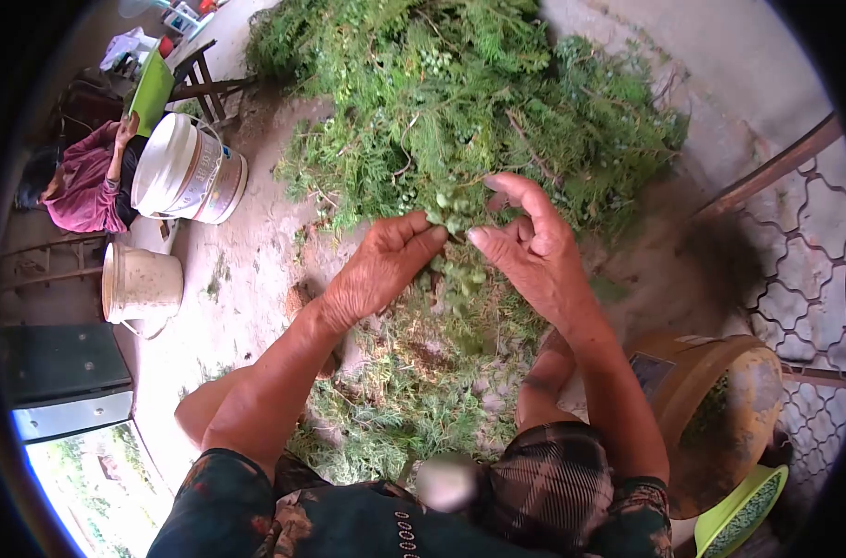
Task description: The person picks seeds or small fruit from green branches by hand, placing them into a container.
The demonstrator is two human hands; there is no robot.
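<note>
Left side of floor (pixel 260 279): other person (pixel 88 191) with green tray (pixel 151 93), white bucket (pixel 192 177), smaller bucket (pixel 142 284). Low middle, loose sprigs (pixel 376 414) scattered. Left hand (pixel 376 265): grip clamped on berried sprig (pixel 453 206), above floor between hands. Green heap (pixel 442 93) beyond, large. Right hand (pixel 539 256): thumb and forefinger apart beside sprig. Right edge: tipped tub (pixel 667 414), green basin (pixel 711 523) holding loose berries (pixel 746 511). Seemingly partway: berries separated in basin, much of heap left whole.
</note>
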